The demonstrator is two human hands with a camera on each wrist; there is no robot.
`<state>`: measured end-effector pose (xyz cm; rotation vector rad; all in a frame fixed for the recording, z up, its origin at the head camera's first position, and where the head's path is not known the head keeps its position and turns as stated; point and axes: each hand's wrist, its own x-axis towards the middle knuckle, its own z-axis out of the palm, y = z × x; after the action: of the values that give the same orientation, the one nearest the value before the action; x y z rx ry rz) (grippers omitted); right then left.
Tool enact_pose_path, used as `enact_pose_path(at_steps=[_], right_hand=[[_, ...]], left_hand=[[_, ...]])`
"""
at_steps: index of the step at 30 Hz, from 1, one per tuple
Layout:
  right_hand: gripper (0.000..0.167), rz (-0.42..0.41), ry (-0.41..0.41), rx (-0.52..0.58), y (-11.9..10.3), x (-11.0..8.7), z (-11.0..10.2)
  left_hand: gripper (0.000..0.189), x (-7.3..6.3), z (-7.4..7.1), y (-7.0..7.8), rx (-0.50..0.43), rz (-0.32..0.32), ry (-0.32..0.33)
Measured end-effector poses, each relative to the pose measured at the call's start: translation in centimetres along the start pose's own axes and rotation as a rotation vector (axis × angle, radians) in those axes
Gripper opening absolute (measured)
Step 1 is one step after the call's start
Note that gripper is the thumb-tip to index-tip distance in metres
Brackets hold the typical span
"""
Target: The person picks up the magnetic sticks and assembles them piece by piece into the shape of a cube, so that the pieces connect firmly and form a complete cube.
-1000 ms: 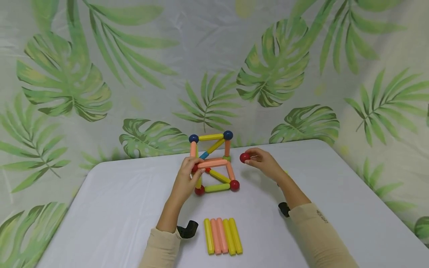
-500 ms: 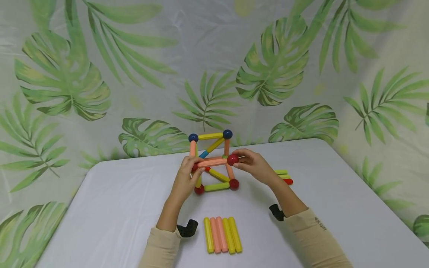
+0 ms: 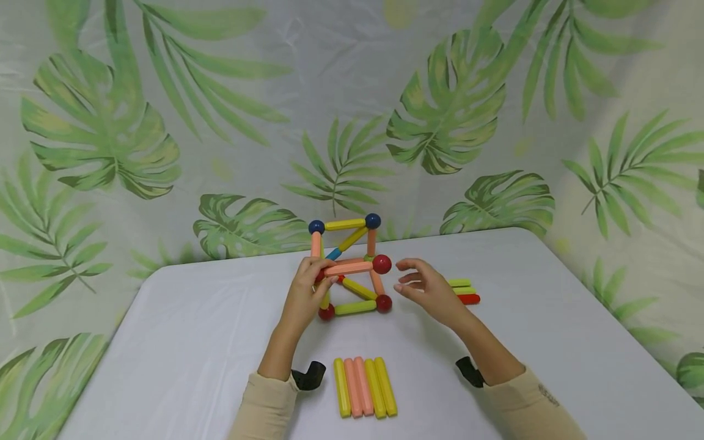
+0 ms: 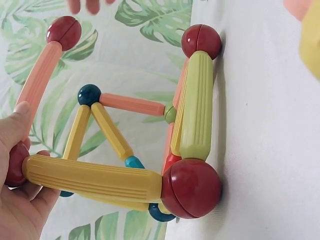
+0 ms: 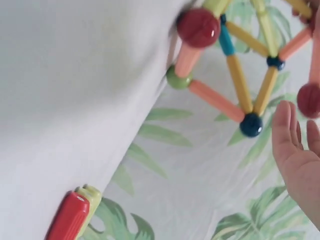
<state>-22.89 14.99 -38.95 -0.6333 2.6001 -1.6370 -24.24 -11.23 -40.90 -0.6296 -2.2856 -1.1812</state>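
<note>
A frame of magnetic rods and balls stands on the table, with blue balls at its upper back corners and red balls at the bottom front. My left hand grips a red ball at the upper front left corner, its thumb against a pink rod that extends rightward. On that rod's free end sits another red ball. Below the gripped ball runs a yellow rod. Just right of the end ball, my right hand holds nothing, its fingers spread and apart from the ball.
Several loose yellow and pink rods lie in a row near the front of the white table. Right of the frame, behind the right forearm, lie green rods and a red rod. A leaf-patterned cloth hangs behind.
My right hand brought the red ball leftward to the pink rod's end, let go, and drew back slightly to the right. My left hand kept its place on the corner.
</note>
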Motion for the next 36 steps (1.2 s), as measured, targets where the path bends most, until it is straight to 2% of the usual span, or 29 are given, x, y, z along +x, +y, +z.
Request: enact_pose_path(at_steps=[3,8,10,14,18,21,24,27,31,36], right_hand=[[0.038,-0.004,-0.07,-0.087,-0.2,-2.2,1.1],[0.037,0.08,-0.335,-0.173,-0.7,-5.0,3.6],[0.038,0.124,-0.413,-0.2,-0.8,-5.6,4.5],[0.041,0.22,-0.487,-0.273,-0.9,-6.4,5.8],[0.046,0.292,-0.52,-0.33,-0.9,-6.9,6.4],[0.049,0.304,-0.521,-0.359,-0.8,-7.1,6.6],[0.046,0.296,-0.513,-0.375,-0.8,-7.1,6.7],[0.041,0.303,-0.505,-0.338,-0.7,-7.1,6.6],[0.043,0.297,-0.484,-0.234,-0.7,-6.7,6.0],[0.045,0.208,-0.394,-0.133,-0.8,-5.8,4.8]], left_hand=[[0.026,0.0,0.0,0.0,0.0,0.003,-0.003],[0.025,0.0,-0.1,0.1,0.008,-0.001,0.002],[0.025,0.0,-0.1,0.1,0.008,-0.001,0.004],[0.025,0.0,-0.2,0.0,-0.006,-0.001,0.01],[0.025,-0.1,-0.1,0.0,-0.015,0.003,0.015],[0.024,-0.1,-0.1,0.1,-0.017,0.002,0.01],[0.025,-0.1,-0.2,0.1,-0.014,-0.005,0.003],[0.025,-0.1,-0.2,0.1,-0.014,-0.01,-0.002],[0.025,-0.1,-0.2,0.1,-0.017,-0.012,-0.002],[0.025,-0.1,-0.2,0.1,-0.018,-0.012,0.002]])
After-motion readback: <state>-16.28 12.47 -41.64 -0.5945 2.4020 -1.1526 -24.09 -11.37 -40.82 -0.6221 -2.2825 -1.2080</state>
